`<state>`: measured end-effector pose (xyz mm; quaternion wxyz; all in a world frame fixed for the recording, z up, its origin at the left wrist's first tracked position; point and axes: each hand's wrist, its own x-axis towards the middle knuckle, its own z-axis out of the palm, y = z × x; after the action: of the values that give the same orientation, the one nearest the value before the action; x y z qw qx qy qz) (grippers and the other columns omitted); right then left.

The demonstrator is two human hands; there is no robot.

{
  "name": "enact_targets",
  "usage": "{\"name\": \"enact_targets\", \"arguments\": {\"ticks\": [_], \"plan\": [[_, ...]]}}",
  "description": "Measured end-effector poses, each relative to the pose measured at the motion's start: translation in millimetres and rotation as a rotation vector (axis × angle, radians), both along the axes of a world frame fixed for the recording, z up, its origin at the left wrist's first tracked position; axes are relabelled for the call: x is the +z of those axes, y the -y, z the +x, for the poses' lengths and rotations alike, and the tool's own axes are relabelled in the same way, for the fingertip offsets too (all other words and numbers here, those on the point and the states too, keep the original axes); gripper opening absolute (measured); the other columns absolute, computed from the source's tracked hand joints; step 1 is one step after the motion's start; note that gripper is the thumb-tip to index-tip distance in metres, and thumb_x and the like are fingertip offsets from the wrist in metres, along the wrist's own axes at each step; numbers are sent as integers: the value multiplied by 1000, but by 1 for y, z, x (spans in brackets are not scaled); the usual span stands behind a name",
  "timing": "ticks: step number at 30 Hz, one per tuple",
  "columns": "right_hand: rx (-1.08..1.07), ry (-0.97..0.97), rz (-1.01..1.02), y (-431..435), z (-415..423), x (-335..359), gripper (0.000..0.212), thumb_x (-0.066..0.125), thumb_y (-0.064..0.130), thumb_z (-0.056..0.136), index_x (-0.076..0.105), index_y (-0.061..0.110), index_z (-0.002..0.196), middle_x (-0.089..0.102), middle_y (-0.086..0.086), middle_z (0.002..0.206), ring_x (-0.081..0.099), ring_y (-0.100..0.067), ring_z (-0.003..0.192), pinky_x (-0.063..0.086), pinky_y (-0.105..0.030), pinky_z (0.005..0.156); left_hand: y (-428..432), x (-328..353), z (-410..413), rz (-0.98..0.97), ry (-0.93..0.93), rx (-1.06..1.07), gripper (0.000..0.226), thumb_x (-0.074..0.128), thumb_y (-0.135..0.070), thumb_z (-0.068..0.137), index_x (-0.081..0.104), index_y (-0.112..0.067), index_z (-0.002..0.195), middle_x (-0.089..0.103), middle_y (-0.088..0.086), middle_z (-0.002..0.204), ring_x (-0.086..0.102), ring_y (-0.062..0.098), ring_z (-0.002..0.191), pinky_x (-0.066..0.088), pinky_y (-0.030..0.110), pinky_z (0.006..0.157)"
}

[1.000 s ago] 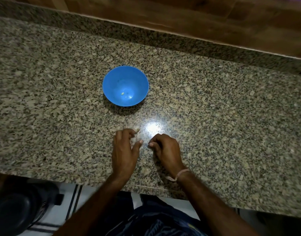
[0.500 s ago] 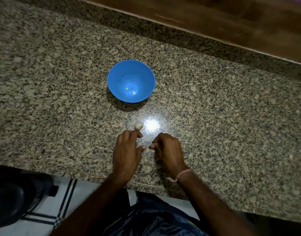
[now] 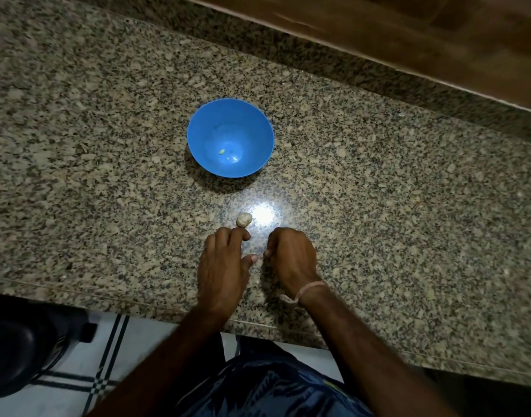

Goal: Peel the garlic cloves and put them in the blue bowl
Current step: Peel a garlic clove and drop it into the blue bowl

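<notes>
Head view, granite counter (image 3: 408,206), tiled floor (image 3: 108,371), left hand (image 3: 223,266) spread beside garlic clove (image 3: 244,219), right hand (image 3: 291,257), grip unclear.

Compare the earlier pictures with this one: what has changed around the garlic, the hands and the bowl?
The garlic clove, mostly hidden under the fingertips of the left hand a second ago, now lies in plain view just beyond them on the counter. The right hand stays curled beside the left thumb. The blue bowl keeps its place, with bits inside.
</notes>
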<state>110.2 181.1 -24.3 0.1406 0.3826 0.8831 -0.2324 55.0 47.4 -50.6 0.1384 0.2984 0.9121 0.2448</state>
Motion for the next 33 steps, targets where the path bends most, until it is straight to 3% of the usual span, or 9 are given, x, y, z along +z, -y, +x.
{"name": "enact_targets", "arguments": {"ticks": [5,11,15,18,21,25,29,33], "plan": [[-26,65,20,2,-9,1,10,68,9,89,77,14,89,75,-10,91,71,-32,85,57,-34,69,0,2,0,-15,-6,-3,43,83,-28,83,57,-25,117,54,0,111,49,23,103,48,38,80],[-24,99,71,4,-11,2,10,68,12,90,76,14,96,75,-10,96,72,-32,89,50,-31,66,1,3,0,2,-8,-22,41,83,-25,83,57,-25,115,55,-1,110,50,23,102,48,37,79],[-40,17,44,4,-4,0,3,72,14,89,74,15,92,74,-6,92,71,-27,85,52,-31,66,1,2,-2,16,37,-4,37,81,-27,84,59,-27,114,56,-4,110,49,21,103,48,37,77],[-279,-243,-328,-2,14,-1,12,81,14,88,73,10,80,74,1,75,70,-13,70,57,-29,64,-1,6,-4,180,270,48,20,75,-28,90,64,-35,105,63,-16,102,56,13,100,50,36,75],[-635,-449,-872,-1,29,11,18,76,13,94,70,-2,89,68,-11,68,64,-20,62,55,-34,62,-7,16,0,350,584,181,6,70,-33,95,69,-35,90,72,-15,85,66,3,81,57,38,73],[-810,-546,-1087,10,33,17,16,72,11,96,67,2,84,62,-13,66,57,-18,56,55,-38,66,-9,22,8,425,675,244,14,66,-45,90,69,-31,87,73,-6,80,71,17,78,60,49,73],[-709,-645,-1034,9,40,24,12,76,5,92,72,-5,99,73,-15,78,69,-25,73,60,-50,84,-13,27,8,403,630,269,12,66,-27,99,69,-24,88,74,-5,78,72,12,73,61,41,69],[-432,-689,-636,9,44,24,5,77,15,93,78,12,89,78,-1,84,76,-18,83,63,-36,77,-17,33,16,311,482,184,17,54,-37,104,60,-28,91,68,-8,82,66,11,76,53,35,65]]}}
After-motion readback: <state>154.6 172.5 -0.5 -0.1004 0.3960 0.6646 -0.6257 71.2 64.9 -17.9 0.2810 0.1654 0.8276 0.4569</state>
